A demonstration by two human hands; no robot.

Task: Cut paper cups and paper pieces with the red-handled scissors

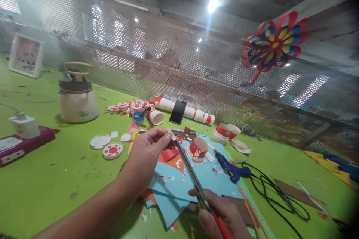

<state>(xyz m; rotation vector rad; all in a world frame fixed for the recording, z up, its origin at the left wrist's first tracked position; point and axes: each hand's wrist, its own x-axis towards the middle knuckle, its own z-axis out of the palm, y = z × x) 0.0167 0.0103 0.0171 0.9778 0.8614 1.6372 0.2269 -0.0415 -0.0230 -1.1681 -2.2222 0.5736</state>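
Note:
My left hand (150, 153) pinches a small white paper piece (169, 133) between thumb and fingers, above the middle of the table. My right hand (221, 213) is closed round the red handles of a pair of scissors (193, 175), whose long blades point up and away, their tips beside the white piece. Beneath both hands lie light blue paper sheets (171, 183) with small paper scraps on them. A red and white paper cup (198, 149) stands right of the blades, and an orange sheet (178, 164) with a red strip lies to their left.
Blue glue gun (231, 168) and its black cable (277, 194) lie right. White discs (112, 151), a lidded jar (78, 101) and a purple power strip (42, 140) are left. A phone (178, 112) leans on a cup roll (193, 114) behind. A paper flower (276, 44) hangs upper right.

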